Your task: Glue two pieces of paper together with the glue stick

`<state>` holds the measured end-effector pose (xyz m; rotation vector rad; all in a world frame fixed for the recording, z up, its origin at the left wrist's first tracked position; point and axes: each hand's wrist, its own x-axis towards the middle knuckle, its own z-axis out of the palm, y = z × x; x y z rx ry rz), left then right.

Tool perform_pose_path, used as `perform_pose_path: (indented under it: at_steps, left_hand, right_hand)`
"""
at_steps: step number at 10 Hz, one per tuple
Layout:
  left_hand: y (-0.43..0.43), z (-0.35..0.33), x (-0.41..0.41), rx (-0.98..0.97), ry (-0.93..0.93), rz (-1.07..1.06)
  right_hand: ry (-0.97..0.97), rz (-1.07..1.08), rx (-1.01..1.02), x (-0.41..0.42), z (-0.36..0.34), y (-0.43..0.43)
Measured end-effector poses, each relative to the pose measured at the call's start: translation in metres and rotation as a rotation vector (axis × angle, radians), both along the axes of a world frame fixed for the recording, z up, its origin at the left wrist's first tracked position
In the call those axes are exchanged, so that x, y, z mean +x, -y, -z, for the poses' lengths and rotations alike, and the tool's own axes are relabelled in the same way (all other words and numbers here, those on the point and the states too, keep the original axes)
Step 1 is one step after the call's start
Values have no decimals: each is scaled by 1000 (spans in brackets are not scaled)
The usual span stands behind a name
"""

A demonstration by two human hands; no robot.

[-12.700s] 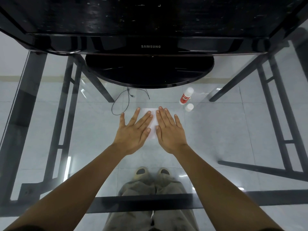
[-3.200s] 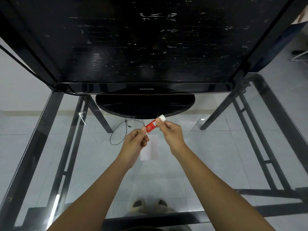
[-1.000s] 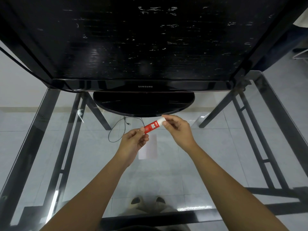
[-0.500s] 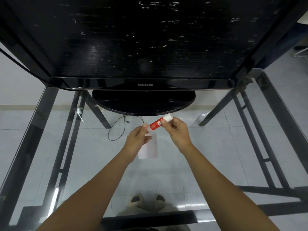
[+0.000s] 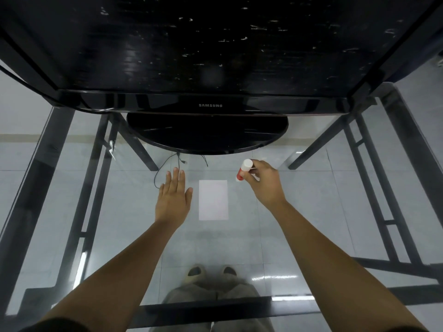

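Now we hold our left hand point(image 5: 173, 197) flat and palm down over the glass table point(image 5: 124, 212), fingers straight and close together, gripping nothing. It sits just left of the white paper point(image 5: 213, 200), with a strip of bare glass between the two. Whether the palm actually touches the glass, we cannot tell.

Our right hand point(image 5: 266, 185) is off to the right of the paper and a little farther forward. Its fingers are curled round the glue stick point(image 5: 239, 174), thumb pressed against the red barrel. The stick stands nearly upright and tilted slightly, with its white cap point(image 5: 247, 163) on top and its lower end close to the glass, near the paper's far right corner but apart from it.

The paper lies flat on the table between our hands, long edges running away from us. We see a single white rectangle and cannot tell whether one sheet or two lie there.

Beyond it the round black stand point(image 5: 207, 135) of a large dark monitor point(image 5: 211, 56) rests on the glass, and a thin black cable point(image 5: 165, 166) trails out from under it towards our left fingertips. Through the glass we see pale floor tiles point(image 5: 311, 224), the table's dark frame point(image 5: 374, 188) and our shoes point(image 5: 211, 271).
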<state>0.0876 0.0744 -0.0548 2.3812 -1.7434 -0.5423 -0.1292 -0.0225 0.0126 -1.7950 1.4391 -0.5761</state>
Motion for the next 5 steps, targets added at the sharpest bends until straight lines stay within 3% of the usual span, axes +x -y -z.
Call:
perform_pose_path:
  at_steps: [2, 5]
  left_hand:
    - [-1, 5, -1, 18, 65, 17]
    - [2, 0, 1, -24, -26, -7]
  right_hand:
    - [-86, -73, -38, 2, 1, 1]
    - [-154, -59, -14, 2, 5, -1]
